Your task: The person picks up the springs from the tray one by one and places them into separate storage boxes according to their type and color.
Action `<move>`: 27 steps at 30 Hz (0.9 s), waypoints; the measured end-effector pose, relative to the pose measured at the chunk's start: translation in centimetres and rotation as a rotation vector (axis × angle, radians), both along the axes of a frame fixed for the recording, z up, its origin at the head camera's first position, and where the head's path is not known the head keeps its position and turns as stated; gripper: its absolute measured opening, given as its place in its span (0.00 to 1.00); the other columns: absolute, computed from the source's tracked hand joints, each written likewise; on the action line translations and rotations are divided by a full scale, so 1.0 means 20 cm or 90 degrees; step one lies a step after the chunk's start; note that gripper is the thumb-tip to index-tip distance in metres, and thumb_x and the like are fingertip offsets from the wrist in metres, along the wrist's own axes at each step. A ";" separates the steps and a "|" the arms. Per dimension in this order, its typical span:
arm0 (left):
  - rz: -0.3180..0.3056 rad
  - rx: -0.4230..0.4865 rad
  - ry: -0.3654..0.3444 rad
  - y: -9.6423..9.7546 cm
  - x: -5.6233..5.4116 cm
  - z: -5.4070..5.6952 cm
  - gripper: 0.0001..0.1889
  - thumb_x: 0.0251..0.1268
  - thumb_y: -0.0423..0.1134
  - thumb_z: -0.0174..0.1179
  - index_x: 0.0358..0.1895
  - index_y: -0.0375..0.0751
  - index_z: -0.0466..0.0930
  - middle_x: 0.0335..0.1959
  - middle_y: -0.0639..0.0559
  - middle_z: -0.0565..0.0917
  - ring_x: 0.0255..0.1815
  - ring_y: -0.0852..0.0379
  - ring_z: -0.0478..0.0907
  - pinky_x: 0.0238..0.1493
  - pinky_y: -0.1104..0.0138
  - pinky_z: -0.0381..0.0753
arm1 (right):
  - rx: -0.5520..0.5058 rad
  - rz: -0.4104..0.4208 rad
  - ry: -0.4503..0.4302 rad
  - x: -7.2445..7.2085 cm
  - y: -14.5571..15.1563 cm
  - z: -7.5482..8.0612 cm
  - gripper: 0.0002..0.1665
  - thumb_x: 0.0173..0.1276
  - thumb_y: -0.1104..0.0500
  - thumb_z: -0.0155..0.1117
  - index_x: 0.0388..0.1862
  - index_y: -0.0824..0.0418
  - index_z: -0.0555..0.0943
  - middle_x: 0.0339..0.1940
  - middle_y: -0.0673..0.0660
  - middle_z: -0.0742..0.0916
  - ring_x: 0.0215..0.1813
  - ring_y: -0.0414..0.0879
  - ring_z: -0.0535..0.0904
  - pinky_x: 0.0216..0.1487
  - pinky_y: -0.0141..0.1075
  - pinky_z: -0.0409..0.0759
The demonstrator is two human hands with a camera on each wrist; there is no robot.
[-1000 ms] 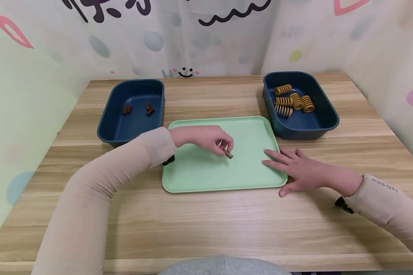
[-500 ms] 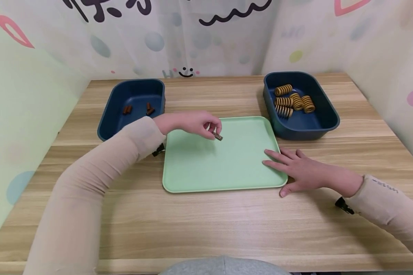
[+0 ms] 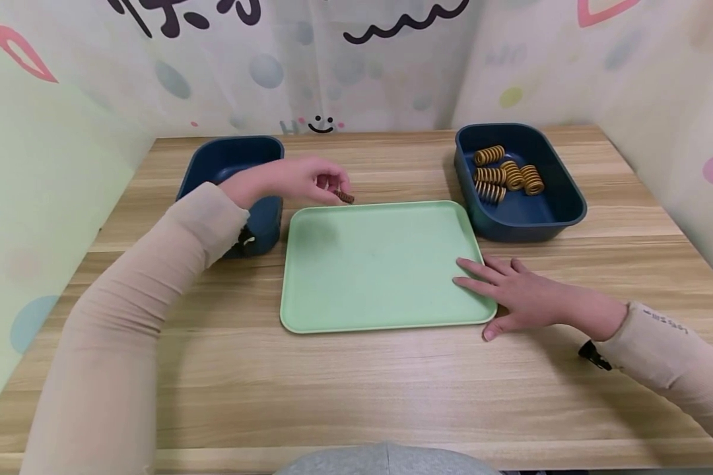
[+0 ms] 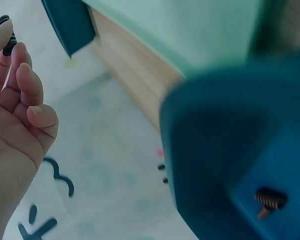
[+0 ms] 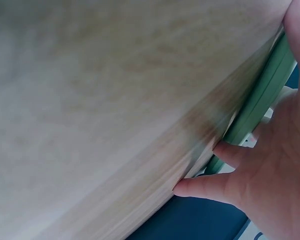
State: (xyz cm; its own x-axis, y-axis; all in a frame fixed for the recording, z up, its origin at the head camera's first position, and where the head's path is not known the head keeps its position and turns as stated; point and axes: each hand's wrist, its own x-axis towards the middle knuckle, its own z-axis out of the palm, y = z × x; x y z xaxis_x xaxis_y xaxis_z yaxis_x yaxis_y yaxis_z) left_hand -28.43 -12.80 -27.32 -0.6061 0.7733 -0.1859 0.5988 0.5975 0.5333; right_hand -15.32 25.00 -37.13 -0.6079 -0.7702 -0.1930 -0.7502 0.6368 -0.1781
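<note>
My left hand (image 3: 300, 179) pinches a small dark brown spring (image 3: 345, 197) between thumb and fingers, above the far left edge of the green tray (image 3: 386, 277). In the left wrist view the same spring (image 4: 9, 37) stands out from the fingertips. That forearm passes over the left blue bin (image 3: 267, 227) and hides most of its inside. Small dark springs (image 4: 270, 198) lie in that bin in the left wrist view. My right hand (image 3: 519, 297) rests with spread fingers on the tray's right edge and the table beside it, holding nothing.
At the back right stands another blue bin (image 3: 546, 214) with several larger golden springs (image 3: 490, 175) in its left part. The wooden table (image 3: 356, 389) carries the tray and both bins. A printed curtain (image 3: 392, 79) hangs behind the table.
My left hand has carried the small spring up and leftward, from over the tray's middle to its far left edge, its forearm now covering the left bin. The right hand stays put.
</note>
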 end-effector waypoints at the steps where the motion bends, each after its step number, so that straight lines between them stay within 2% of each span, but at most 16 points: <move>1: 0.012 -0.003 0.002 -0.02 -0.01 0.01 0.07 0.62 0.37 0.57 0.41 0.41 0.76 0.30 0.49 0.74 0.31 0.53 0.67 0.34 0.65 0.67 | -0.001 0.001 0.002 0.00 0.00 0.00 0.52 0.52 0.29 0.56 0.70 0.55 0.59 0.73 0.59 0.54 0.67 0.70 0.54 0.50 0.70 0.59; 6: 0.069 -0.003 0.016 -0.10 -0.04 0.04 0.08 0.62 0.39 0.57 0.42 0.41 0.76 0.32 0.48 0.74 0.32 0.52 0.68 0.34 0.65 0.68 | -0.003 0.005 0.007 0.00 0.00 0.00 0.52 0.52 0.29 0.56 0.70 0.55 0.59 0.73 0.59 0.55 0.67 0.70 0.54 0.50 0.70 0.60; 13: 0.119 0.026 0.013 -0.21 -0.10 0.05 0.10 0.63 0.38 0.56 0.45 0.37 0.74 0.33 0.48 0.74 0.33 0.52 0.68 0.36 0.67 0.69 | -0.003 0.002 0.005 0.00 0.00 0.00 0.52 0.52 0.29 0.56 0.70 0.54 0.59 0.73 0.59 0.54 0.67 0.70 0.54 0.50 0.70 0.59; 21: 0.162 0.060 0.007 -0.29 -0.15 0.05 0.11 0.63 0.38 0.57 0.44 0.36 0.74 0.31 0.49 0.73 0.33 0.52 0.67 0.36 0.69 0.68 | -0.001 -0.006 0.001 0.00 0.01 -0.01 0.52 0.52 0.30 0.58 0.70 0.54 0.59 0.73 0.60 0.54 0.68 0.69 0.53 0.52 0.70 0.57; 27: 0.211 0.083 -0.008 -0.36 -0.17 0.04 0.12 0.62 0.38 0.58 0.45 0.36 0.73 0.32 0.50 0.73 0.34 0.53 0.67 0.36 0.69 0.68 | -0.003 -0.002 0.003 -0.01 0.01 -0.02 0.52 0.52 0.30 0.57 0.70 0.54 0.58 0.73 0.60 0.55 0.68 0.70 0.53 0.51 0.71 0.58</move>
State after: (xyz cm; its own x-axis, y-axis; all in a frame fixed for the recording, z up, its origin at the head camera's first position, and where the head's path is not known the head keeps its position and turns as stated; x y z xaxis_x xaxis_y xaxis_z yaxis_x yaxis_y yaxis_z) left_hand -31.85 -19.99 -26.61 -0.8264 0.5526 -0.1081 0.3761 0.6846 0.6244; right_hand -15.43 25.18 -37.48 -0.6111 -0.7694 -0.1862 -0.7494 0.6380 -0.1770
